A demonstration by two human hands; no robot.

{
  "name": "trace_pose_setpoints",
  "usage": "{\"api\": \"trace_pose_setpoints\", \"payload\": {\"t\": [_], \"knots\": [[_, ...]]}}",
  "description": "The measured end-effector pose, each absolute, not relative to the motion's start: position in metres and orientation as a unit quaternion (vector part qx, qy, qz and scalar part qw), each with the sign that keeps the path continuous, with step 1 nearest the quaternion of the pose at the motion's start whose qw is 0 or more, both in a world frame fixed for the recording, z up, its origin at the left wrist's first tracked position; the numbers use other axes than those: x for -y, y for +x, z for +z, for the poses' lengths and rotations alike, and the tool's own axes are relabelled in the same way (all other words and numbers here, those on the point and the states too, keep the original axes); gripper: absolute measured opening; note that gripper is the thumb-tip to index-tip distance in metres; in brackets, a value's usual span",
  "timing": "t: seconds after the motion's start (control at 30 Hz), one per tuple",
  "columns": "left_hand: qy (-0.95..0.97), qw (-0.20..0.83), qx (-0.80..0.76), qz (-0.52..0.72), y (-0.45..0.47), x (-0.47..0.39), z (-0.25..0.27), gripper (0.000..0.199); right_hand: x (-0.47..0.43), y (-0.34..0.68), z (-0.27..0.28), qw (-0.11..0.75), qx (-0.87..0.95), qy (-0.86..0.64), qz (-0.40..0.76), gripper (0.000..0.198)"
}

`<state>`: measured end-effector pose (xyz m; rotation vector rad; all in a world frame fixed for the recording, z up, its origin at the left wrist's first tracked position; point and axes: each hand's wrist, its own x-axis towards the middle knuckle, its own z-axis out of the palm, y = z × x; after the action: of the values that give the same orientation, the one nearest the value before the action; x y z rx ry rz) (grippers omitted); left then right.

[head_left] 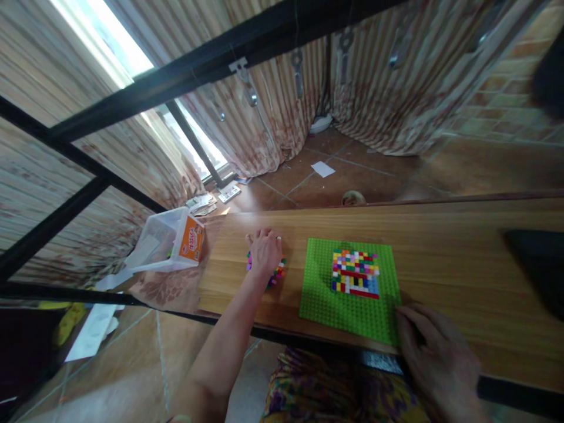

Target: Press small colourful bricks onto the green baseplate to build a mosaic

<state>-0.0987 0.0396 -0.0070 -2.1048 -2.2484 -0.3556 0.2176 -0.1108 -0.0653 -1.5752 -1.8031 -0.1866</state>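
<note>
Pleated curtains hang beyond the tabletop. Toward its left end, the left hand partly hides loose bricks (its grip cannot be made out); the right hand, grip equally unclear, meets the green baseplate by the near edge.

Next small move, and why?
Probably pinch one brick from the loose bricks with the left hand: it is already over them, while the right hand is at the edge of the green baseplate, whose brick patch leaves studs bare. Whether a brick is already pinched, I can't tell.
</note>
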Motion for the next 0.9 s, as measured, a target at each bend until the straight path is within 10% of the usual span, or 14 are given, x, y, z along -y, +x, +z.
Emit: {"api": "trace_pose_setpoints", "payload": {"t": [0.2, 0.53, 0.9], "knots": [[-0.686, -0.021, 0.695, -0.214, -0.094, -0.024, 0.004, 0.015, 0.11, 0.216, -0.068, 0.365, 0.695, -0.615, -0.071, 0.019], [-0.432, -0.511, 0.515, -0.536, -0.024, 0.057, 0.024, 0.025, 0.108, 0.214, -0.066, 0.364, 0.691, -0.621, -0.063, 0.02], [-0.605, -0.349, 0.578, -0.421, -0.021, 0.067, 0.015, 0.013, 0.108, 0.21, -0.064, 0.366, 0.686, -0.627, -0.051, 0.018]]}}
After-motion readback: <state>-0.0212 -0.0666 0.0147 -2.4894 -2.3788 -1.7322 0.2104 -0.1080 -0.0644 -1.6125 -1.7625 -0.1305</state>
